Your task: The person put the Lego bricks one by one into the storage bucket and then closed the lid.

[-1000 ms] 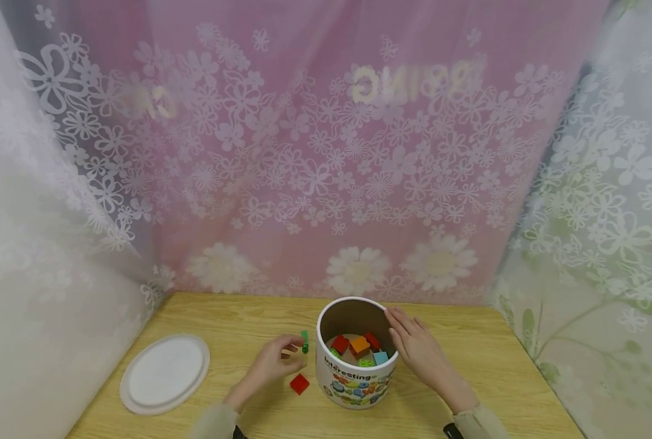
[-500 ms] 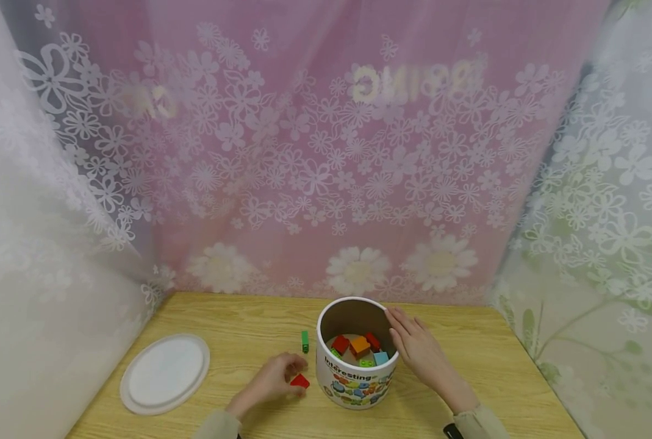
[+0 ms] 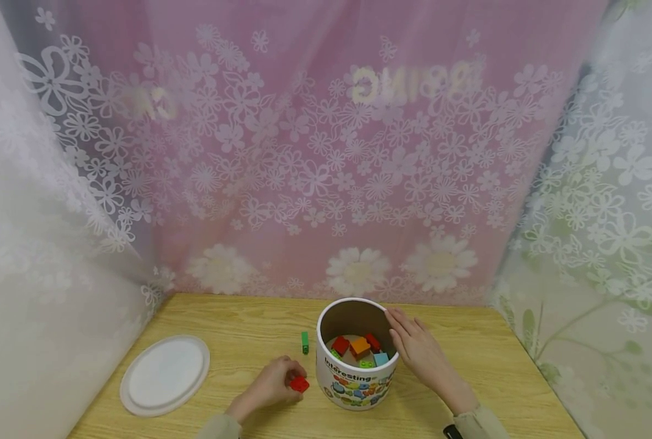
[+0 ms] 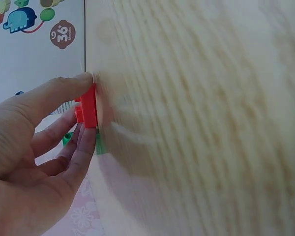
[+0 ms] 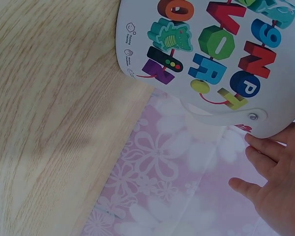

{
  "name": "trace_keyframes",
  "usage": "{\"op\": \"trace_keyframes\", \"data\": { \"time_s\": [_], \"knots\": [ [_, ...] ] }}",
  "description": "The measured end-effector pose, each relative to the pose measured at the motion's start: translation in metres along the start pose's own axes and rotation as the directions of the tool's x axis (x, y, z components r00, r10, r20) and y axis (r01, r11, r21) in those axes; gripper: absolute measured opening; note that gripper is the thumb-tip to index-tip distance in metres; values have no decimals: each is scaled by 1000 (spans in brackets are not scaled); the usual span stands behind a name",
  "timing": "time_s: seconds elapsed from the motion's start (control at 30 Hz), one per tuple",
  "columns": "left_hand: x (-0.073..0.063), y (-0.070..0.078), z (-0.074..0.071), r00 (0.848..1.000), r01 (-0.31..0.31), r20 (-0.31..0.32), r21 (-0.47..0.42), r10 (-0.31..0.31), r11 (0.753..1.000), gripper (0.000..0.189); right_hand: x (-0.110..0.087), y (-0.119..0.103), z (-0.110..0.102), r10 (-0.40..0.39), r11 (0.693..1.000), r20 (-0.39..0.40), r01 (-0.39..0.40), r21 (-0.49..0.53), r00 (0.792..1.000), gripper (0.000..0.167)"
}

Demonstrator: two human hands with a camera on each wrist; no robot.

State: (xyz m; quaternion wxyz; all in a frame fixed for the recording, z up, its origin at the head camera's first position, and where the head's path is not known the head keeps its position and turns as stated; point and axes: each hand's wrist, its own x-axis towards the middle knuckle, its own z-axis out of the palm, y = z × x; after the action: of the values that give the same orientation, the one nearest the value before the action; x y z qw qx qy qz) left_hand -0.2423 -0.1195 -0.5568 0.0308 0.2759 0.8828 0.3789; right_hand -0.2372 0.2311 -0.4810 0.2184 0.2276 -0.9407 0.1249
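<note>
My left hand is low over the table, left of the bucket. It pinches a red building brick between thumb and fingertips. In the left wrist view the red brick has its studs facing away from the tabletop and is close to the wood. My right hand rests with straight fingers against the right rim of a white round bucket printed with colourful letters. Inside the bucket are several bricks, among them an orange brick and a light blue brick.
A green brick lies on the table just left of the bucket. Farther left is a round white lid. Flowered curtains enclose the wooden table at the back and both sides.
My left hand has come down from beside the green brick to the red brick and gripped it. The red brick has been turned, and its studs now show. The right hand stays on the rim.
</note>
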Motion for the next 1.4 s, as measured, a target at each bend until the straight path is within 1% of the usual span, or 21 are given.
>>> {"op": "trace_keyframes", "data": {
  "time_s": [0.07, 0.17, 0.27, 0.43, 0.57, 0.73, 0.87, 1.0, 1.17, 1.4],
  "knots": [
    [0, 1, -2, 1000, 21, 2, -4, -21, 1000, 35, 0, -1, 0, 5, 1000, 6, -5, 1, 1000, 47],
    [2, 3, -8, 999, 38, -8, -3, -38, 999, 33, 0, -1, -1, 7, 1000, 5, -7, 5, 1000, 47],
    [6, 7, -18, 999, 29, -27, -8, -29, 1000, 33, 0, -1, -1, 6, 1000, 1, -6, 6, 1000, 47],
    [11, 13, -38, 999, 15, -45, -44, -17, 999, 36, -1, 1, 0, -8, 1000, -17, 8, -1, 1000, 46],
    [14, 19, -53, 997, -23, -74, -28, 21, 999, 36, 0, 1, 1, -18, 1000, -30, 18, -6, 999, 47],
    [18, 32, -69, 991, -67, -115, 3, 67, 998, 37, 0, 1, 0, -7, 1000, -11, 6, -8, 1000, 47],
    [22, 44, -79, 986, -79, -143, 31, 83, 996, 37, -1, 0, 0, 0, 1000, 0, 0, -13, 1000, 48],
    [27, 55, -85, 984, -73, -160, 35, 78, 997, 38, -1, -1, -1, -1, 1000, -3, 1, -14, 1000, 48],
    [35, 64, -87, 984, -75, -160, 39, 80, 996, 37, -1, -1, 0, -9, 1000, -17, 9, -14, 1000, 47],
    [48, 79, -86, 979, -110, -168, 40, 115, 993, 39, -1, 1, 2, -31, 999, -50, 29, -25, 998, 47]
  ]
}}
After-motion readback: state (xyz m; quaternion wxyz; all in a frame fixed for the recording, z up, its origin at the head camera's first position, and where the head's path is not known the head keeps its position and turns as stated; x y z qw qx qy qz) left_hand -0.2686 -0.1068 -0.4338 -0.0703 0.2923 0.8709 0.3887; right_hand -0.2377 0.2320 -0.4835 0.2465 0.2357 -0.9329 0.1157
